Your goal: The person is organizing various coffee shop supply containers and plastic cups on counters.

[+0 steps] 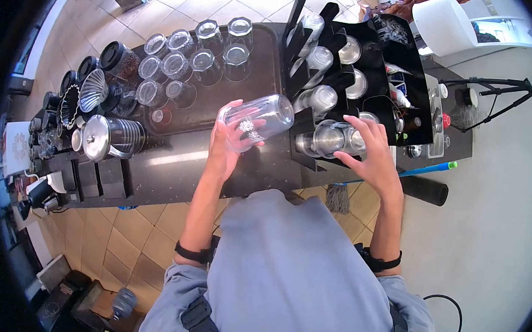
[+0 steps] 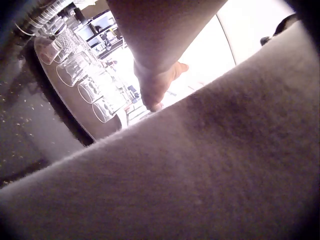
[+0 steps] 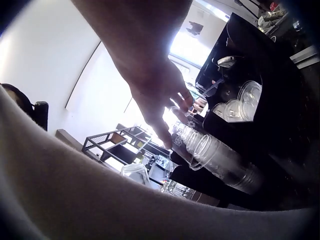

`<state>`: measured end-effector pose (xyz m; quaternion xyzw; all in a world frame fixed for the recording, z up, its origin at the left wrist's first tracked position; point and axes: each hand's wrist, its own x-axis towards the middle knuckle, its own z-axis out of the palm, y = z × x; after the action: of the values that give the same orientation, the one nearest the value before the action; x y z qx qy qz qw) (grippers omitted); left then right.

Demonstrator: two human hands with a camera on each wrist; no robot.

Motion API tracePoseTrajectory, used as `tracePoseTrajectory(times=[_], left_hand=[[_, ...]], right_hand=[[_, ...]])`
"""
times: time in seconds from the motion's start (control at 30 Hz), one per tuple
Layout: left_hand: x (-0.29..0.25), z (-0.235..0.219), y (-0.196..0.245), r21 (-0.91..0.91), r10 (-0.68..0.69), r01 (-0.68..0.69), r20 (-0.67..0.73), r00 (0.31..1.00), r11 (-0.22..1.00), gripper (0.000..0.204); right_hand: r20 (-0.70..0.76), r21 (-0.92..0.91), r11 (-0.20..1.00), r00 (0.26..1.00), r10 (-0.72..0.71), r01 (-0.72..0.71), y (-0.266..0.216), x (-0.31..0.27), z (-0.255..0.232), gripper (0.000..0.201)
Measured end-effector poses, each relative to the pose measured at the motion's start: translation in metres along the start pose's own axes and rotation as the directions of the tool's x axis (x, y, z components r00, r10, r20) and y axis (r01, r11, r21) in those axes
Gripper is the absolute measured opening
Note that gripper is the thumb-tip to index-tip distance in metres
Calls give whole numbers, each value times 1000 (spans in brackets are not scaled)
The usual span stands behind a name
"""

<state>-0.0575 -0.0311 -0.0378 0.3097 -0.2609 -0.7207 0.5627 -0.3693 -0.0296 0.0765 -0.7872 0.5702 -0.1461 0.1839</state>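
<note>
My left hand (image 1: 220, 145) grips a clear plastic cup (image 1: 267, 118) with a white flower print, tilted over the counter, its fingers showing through the wall. In the left wrist view the left hand (image 2: 154, 87) shows partly, with the cup hidden. My right hand (image 1: 377, 156) is spread, thumb and fingers apart, right by a lying stack of clear plastic cups (image 1: 328, 138) in a black holder (image 1: 306, 153). The right wrist view has the right hand (image 3: 157, 90) beside the printed end of that cup stack (image 3: 217, 160).
A brown tray (image 1: 263, 56) left of the holder carries several upturned glasses (image 1: 202, 65). A steel-lidded press pot (image 1: 100, 137) and dark-lidded jars (image 1: 120, 60) stand farther left. More cup stacks (image 1: 318, 59) and lids (image 1: 356, 83) fill the black organizer.
</note>
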Motion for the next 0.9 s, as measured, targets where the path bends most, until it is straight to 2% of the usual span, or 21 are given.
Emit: tracePoseTrajectory(times=[0.2,0.27,0.37,0.5,0.6,0.7,0.77,0.8,0.83,0.87,0.9], left_hand=[[1,-3,1,9,17,-17,-7,1000,1000,94],[3,-4,-2,85,-23,23,-6,1000,996,101],[6,-3,-4,78,-23,23,7,1000,997,100],[7,-3,-3,84,-28,27,7,1000,996,100],[10,-4,-4,92,-19,19,1,1000,996,100],[13,-4,-4,64,-21,20,14,1000,998,97],[11,2,-4,43,25,-28,69,997,999,90],[11,4,-3,40,23,-25,67,998,999,90],[11,8,-3,68,14,-21,95,995,997,91],[11,12,-4,95,5,-17,123,992,995,92],[11,16,-6,89,-3,-9,130,991,996,92]], right_hand=[[44,-29,1000,999,1,1,-2,5,16,73],[69,-29,999,997,42,-40,-5,6,17,73],[89,-21,993,989,119,-117,-12,8,14,74],[100,-40,992,987,122,-118,-13,10,16,76],[101,-83,995,993,64,-56,-13,11,16,75],[169,-102,990,979,113,-97,-16,14,14,75],[19,-114,993,1000,9,-6,-21,19,8,73],[23,-114,993,1000,10,-7,-29,23,4,73],[46,107,993,998,48,-53,-41,27,0,72],[76,322,941,994,80,-101,-50,31,0,71],[73,401,915,997,11,-39,-56,34,5,68]])
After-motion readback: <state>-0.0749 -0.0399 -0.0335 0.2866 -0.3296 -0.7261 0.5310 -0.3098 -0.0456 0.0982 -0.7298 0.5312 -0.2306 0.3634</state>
